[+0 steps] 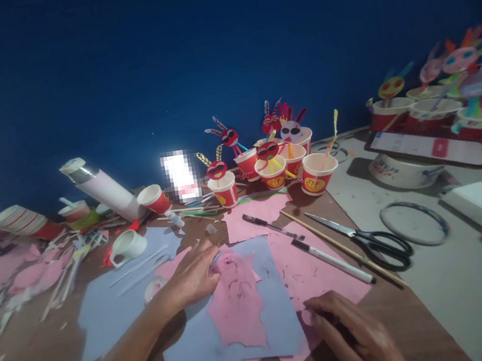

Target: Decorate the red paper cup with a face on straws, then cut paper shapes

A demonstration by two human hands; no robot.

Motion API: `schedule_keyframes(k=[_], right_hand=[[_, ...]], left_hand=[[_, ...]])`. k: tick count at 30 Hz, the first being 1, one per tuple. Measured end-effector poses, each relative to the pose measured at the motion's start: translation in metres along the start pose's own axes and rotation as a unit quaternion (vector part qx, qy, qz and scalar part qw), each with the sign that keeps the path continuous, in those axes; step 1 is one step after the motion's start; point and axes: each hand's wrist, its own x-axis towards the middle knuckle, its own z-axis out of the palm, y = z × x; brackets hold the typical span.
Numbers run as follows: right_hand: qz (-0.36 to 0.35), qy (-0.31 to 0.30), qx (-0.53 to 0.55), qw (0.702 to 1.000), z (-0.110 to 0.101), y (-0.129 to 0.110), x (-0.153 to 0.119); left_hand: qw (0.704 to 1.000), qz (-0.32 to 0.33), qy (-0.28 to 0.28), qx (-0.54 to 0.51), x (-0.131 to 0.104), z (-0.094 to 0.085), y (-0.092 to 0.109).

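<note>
My left hand [195,273] is over the left side of a ragged-edged pink paper piece [239,309] with dark marks. Its fingers are curled, with a small greyish thing at their tips that I cannot make out. Under that paper lies a pale blue sheet [281,324], and a larger pink sheet [326,279] extends to the right. Low on the right, my right hand [355,335] has its fingers drawn together at a small rounded pink paper piece [307,317]. A white marker [335,261], a black pen [272,227] and a wooden stick [344,249] lie beyond it.
Black-handled scissors [366,240] and a ring-shaped band [415,223] lie right. Red paper cups [223,192] with paper figures line the back. A phone [427,148] rests on a bowl [404,172]. A white cup [129,246], a flask [105,190] and paper scraps [40,268] are left.
</note>
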Motion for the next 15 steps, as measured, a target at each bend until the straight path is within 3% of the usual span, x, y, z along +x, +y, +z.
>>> schedule_keyframes(k=[6, 10, 12, 15], right_hand=[[0.013, 0.004, 0.014, 1.000, 0.000, -0.004, 0.002], [0.008, 0.031, 0.013, 0.999, 0.001, -0.002, 0.001], [0.007, 0.052, 0.010, 0.999, 0.001, -0.002, 0.000], [0.006, 0.089, 0.009, 0.996, 0.000, -0.003, 0.000]], left_hand=[[0.999, 0.031, 0.019, -0.004, -0.006, 0.002, 0.005], [0.990, -0.039, -0.012, -0.133, -0.021, -0.015, -0.012], [0.972, -0.112, 0.028, -0.202, -0.033, -0.028, -0.029], [0.906, -0.213, 0.148, -0.335, -0.053, -0.048, -0.055]])
